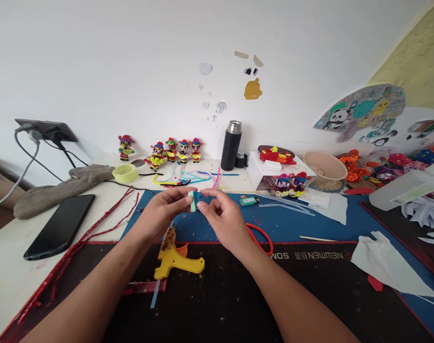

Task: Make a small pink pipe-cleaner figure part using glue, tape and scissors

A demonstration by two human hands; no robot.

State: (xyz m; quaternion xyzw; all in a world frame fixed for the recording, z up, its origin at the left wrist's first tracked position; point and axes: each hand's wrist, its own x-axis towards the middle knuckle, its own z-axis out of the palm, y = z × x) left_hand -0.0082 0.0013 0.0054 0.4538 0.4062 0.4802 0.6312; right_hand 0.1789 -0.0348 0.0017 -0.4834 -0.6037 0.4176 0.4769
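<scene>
A small light-green and blue fuzzy piece (193, 202), which looks like pipe cleaner, is pinched between both hands above the mat. My left hand (167, 209) has thumb and fingers closed on its left side. From the right, my right hand (220, 216) grips the blue part with thumb and forefinger, the other fingers curled. Part of the piece is hidden behind the fingertips. Just below my left hand lies a yellow hot glue gun (177, 259) with a clear glue stick in its back end. A red cord-like loop (262, 238) lies beside my right wrist.
Pipe-cleaner figures (183, 151) stand along the wall, left of a black thermos (232, 145). A phone (59, 226) and red tinsel stems (91, 224) lie left. A white box (256, 174), glue sticks (292, 205), a wooden stick (319, 238) and white paper (388, 259) are right.
</scene>
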